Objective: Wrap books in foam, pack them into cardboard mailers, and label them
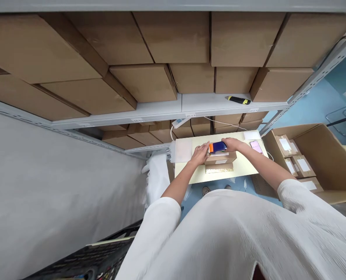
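Observation:
A small cardboard box [228,157] rests on the pale yellow table in front of me, with a white label on its near side. My right hand [230,144] is closed around a tape dispenser [218,146], dark blue with an orange front end, held over the top of the box. My left hand [201,153] grips the left end of that box, its fingertips close beside the orange end. Part of the box top is hidden beneath the dispenser and my hands. A strip of shiny clear tape or film [219,170] shows below the box at the table's near edge.
On the table [245,167] lie a phone [256,146], a white pad [251,135] and white sheets [183,151]. A large carton [327,155] at right holds several labelled boxes. Shelves [158,111] full of cartons stand ahead, with a yellow-black utility knife [238,100] on one.

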`<state>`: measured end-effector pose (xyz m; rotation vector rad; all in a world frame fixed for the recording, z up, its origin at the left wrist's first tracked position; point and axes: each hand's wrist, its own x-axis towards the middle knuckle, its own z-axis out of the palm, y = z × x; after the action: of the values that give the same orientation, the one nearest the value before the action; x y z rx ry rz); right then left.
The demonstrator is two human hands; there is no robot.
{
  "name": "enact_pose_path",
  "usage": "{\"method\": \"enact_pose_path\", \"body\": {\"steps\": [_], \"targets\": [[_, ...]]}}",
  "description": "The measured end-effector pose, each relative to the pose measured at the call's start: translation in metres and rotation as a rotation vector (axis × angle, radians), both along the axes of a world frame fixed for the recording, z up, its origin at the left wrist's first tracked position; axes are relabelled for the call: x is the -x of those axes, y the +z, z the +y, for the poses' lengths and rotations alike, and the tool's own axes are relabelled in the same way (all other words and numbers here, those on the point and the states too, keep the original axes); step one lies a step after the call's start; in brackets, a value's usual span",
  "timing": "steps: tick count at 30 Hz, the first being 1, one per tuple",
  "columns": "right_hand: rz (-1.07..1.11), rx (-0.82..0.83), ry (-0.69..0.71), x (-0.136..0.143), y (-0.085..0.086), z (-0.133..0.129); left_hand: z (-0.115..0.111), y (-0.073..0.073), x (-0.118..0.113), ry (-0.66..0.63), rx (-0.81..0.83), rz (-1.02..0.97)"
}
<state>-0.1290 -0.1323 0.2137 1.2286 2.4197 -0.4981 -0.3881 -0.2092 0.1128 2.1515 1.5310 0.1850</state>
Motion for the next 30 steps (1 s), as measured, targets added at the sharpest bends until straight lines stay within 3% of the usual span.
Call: {"method": "enact_pose_path", "body": {"steps": [5, 8, 11, 18, 21, 30], "targets": [[-0.012, 0.016, -0.026, -0.010, 0.001, -0.005, 0.006, 0.000, 0.002, 0.013, 0.072, 0.049], [-0.004, 0.021, -0.032, -0.032, 0.001, -0.004, 0.010, -0.001, 0.002, 0.013, 0.109, 0.063], [0.030, -0.002, -0.047, -0.075, 0.000, 0.000, 0.012, -0.001, 0.000, 0.026, 0.138, 0.069], [0.054, -0.025, -0.104, -0.206, -0.019, 0.016, 0.008, -0.002, -0.002, 0.052, 0.156, 0.046], [0.061, -0.004, -0.147, -0.239, -0.029, 0.022, 0.008, -0.003, -0.002, 0.065, 0.175, 0.045], [0.148, 0.001, -0.140, -0.255, -0.058, 0.024, 0.008, 0.001, -0.006, 0.112, 0.238, 0.082]]}}
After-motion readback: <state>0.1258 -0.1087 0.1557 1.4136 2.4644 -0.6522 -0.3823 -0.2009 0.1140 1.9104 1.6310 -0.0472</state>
